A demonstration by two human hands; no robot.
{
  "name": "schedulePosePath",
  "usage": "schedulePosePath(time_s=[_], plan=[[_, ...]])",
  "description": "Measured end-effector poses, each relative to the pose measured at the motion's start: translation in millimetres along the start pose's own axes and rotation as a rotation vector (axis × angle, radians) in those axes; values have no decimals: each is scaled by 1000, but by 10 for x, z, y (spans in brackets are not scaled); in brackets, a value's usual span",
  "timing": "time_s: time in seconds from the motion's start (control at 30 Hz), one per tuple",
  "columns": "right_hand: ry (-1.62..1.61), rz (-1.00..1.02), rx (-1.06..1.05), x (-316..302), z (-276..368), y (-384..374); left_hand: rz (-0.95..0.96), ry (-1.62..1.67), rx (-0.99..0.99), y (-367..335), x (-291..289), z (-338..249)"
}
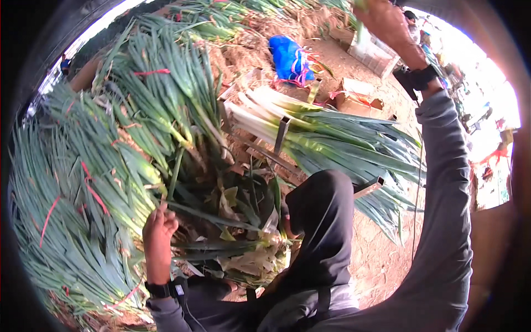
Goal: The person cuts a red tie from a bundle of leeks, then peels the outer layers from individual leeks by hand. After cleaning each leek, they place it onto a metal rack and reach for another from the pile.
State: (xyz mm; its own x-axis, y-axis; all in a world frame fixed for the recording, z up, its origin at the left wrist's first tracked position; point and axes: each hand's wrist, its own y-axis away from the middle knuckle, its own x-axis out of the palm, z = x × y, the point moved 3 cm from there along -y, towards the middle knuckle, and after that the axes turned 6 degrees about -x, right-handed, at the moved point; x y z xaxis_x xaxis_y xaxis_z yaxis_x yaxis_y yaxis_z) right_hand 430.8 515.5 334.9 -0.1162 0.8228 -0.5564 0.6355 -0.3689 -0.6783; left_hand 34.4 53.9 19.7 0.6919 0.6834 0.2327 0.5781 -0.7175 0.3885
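Note:
My left hand (158, 239) is closed at the lower left, thumb and fingertips pinched on a thin green leek leaf (176, 172). Up at the top right, my right arm is stretched far out. My right hand (384, 25) is blurred and partly cut off by the picture's edge; its curled fingers appear to hold a pale green leek (362, 29), of which only a smeared part shows. Between my hands, trimmed leeks (332, 138) lie side by side on a metal frame (281, 135), white ends to the left and leaves to the right.
Large piles of untrimmed leeks (72, 182), some tied with pink strips, stand along my left. Stripped leaves and peelings (249, 257) lie by my legs. Beyond the frame are a blue bag (285, 57), a cardboard box (358, 98) and a pale crate (375, 55).

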Motion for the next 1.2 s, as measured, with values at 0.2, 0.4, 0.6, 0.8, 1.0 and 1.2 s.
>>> schedulePosePath(time_s=[0.2, 0.4, 0.6, 0.8, 1.0, 1.2], plan=[[-115, 493, -298, 1620, -112, 1214, 63, -167, -121, -73, 324, 253], [-470, 832, -235, 2478, 544, 2005, 41, -279, -230, -435, 464, 430], [-603, 991, -184, 3235, 938, 1976, 140, -383, -301, -709, 774, 617], [-692, 752, -258, 3651, 1052, 2169, 265, -460, -341, -785, 1002, 702], [-595, 1116, -266, 3642, 838, 2050, 265, -484, -379, -856, 1103, 713], [-627, 1069, -195, 3225, 915, 1918, 266, -446, -409, -717, 1044, 626]])
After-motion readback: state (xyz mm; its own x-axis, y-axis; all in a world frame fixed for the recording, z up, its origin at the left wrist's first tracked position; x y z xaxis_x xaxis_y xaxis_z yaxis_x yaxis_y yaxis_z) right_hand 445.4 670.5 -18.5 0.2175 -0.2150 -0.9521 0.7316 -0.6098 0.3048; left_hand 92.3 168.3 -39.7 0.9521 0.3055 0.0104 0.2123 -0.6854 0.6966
